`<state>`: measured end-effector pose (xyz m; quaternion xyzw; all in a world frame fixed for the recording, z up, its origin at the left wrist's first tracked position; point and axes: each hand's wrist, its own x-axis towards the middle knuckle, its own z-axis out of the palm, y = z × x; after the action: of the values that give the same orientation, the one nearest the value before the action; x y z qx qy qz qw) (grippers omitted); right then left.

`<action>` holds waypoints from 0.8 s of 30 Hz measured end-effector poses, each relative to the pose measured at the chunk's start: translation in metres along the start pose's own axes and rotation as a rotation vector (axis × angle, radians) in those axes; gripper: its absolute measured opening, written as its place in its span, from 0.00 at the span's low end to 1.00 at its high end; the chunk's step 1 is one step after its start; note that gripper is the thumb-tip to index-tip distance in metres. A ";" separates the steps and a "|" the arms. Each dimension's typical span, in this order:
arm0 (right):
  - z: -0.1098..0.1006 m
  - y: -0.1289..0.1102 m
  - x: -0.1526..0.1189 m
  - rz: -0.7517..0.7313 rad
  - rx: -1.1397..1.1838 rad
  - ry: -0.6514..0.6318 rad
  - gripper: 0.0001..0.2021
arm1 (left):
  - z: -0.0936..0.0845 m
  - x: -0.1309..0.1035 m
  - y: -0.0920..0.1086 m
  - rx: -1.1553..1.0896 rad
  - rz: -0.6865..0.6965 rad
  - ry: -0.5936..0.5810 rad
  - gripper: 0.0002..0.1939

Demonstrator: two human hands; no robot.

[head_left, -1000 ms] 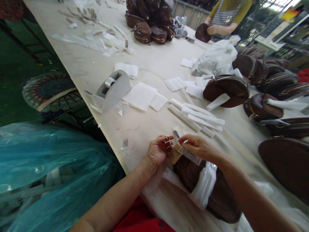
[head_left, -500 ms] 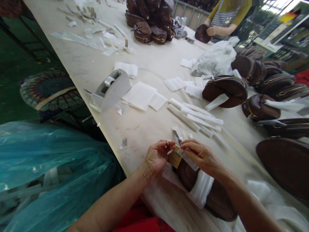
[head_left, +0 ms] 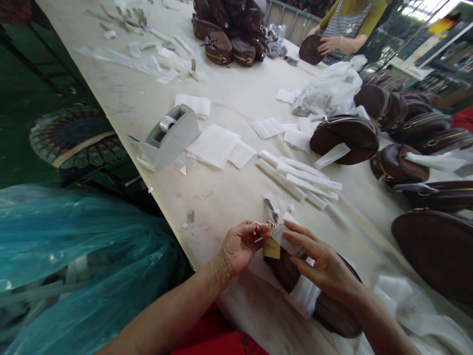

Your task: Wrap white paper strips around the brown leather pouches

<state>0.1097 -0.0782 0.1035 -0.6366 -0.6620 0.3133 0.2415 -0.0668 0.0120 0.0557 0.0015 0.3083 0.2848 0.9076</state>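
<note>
A dark brown leather bag lies in front of me with a white wrap around its middle. At its near end hang a tan tag and a white tag. My left hand pinches the thin white string of the tags, fingers closed. Fingers of my right hand lie along the white tag, with the thumb lower down, gripping it over the bag. A dark wrapped zipper pull sticks out just beyond the fingertips.
A grey tape dispenser stands by the left table edge. White foam sheets and rolled strips lie ahead. More brown bags line the right side. Across the table, a person handles a bag. A teal plastic sack is at left.
My right hand has shifted from a pinch at the string to the white tag, its fingers more spread. The tan tag now hangs straighter. My left hand still holds the string.
</note>
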 end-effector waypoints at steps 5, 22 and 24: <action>-0.003 -0.003 -0.003 -0.012 -0.038 -0.022 0.25 | -0.002 -0.001 0.000 0.022 0.013 -0.016 0.05; 0.015 -0.012 0.010 -0.078 -0.250 0.582 0.10 | 0.005 -0.006 -0.010 0.316 0.171 -0.017 0.08; 0.011 -0.020 0.011 -0.196 -0.348 0.569 0.13 | 0.006 -0.006 -0.010 0.324 0.183 -0.021 0.08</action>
<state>0.0870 -0.0684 0.1091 -0.6634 -0.6697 -0.0190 0.3332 -0.0624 0.0016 0.0626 0.1786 0.3391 0.3129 0.8690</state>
